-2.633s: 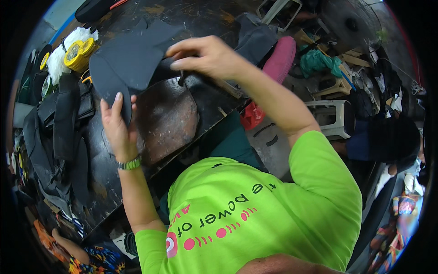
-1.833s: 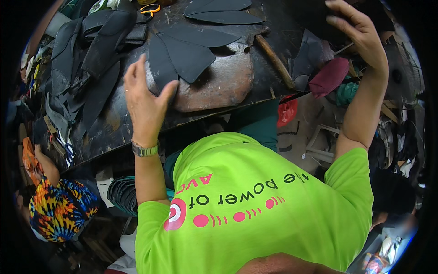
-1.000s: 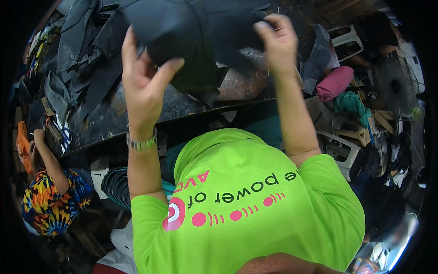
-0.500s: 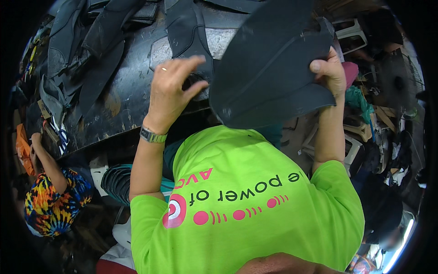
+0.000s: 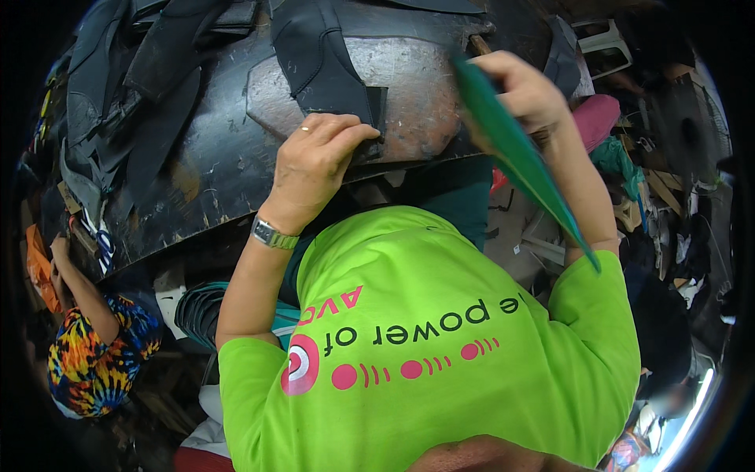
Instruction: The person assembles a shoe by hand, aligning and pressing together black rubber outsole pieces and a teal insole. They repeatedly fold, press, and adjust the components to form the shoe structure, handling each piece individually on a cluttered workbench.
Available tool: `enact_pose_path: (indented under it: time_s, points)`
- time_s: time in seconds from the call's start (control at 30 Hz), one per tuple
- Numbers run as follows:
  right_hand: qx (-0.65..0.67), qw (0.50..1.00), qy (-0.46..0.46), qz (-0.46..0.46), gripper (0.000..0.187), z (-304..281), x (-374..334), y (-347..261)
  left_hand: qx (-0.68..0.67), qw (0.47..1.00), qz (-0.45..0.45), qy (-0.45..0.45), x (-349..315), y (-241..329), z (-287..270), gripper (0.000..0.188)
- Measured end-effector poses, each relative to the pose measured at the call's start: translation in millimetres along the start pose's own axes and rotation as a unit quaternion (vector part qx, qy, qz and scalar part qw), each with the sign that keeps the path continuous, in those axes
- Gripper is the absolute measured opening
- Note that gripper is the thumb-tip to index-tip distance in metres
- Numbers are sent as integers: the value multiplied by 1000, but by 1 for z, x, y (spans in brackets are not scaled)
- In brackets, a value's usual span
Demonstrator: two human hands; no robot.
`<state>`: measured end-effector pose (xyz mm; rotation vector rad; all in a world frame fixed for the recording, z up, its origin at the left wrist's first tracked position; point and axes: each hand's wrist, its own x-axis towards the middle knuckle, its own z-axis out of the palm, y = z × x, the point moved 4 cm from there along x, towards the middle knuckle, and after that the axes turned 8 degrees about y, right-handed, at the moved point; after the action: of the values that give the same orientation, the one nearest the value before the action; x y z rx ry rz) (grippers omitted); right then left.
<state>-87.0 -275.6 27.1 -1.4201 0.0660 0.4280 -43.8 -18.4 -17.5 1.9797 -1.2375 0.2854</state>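
Observation:
My right hand grips a thin curved panel, tilted nearly edge-on with a green face showing; part of the hand is blurred. My left hand has its fingers closed at the lower end of a black stitched piece. This piece lies across a worn, greyish slab. A small dark flap shows beside the piece's end, close to my fingertips. What exactly lies under the left fingers is hidden.
More black pieces lie heaped at the left of the dark worktable. A wooden handle rests behind the slab. Scissors lie near the table's left corner, where another person is. Plastic chairs stand at the right.
My right hand has turned the panel from its broad black face to nearly edge-on, baring the slab. My left hand has come down and closed its fingers at the stitched piece's end.

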Motion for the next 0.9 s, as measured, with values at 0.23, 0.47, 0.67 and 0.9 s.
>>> enact_pose_path:
  time_s: [0.23,0.47,0.67,0.9]
  points:
    - [-236,961,142,-25,47,38,27,21,-12,996,-45,-70,-19,4,-19,53]
    - [-230,964,119,-61,39,47,28,22,-86,993,-81,-31,-16,2,-19,55]
    - [-288,941,163,-63,31,51,29,21,-47,987,-137,75,-18,1,-7,29]
    - [-354,908,223,-33,32,53,30,29,-14,983,-151,99,-18,1,-2,26]
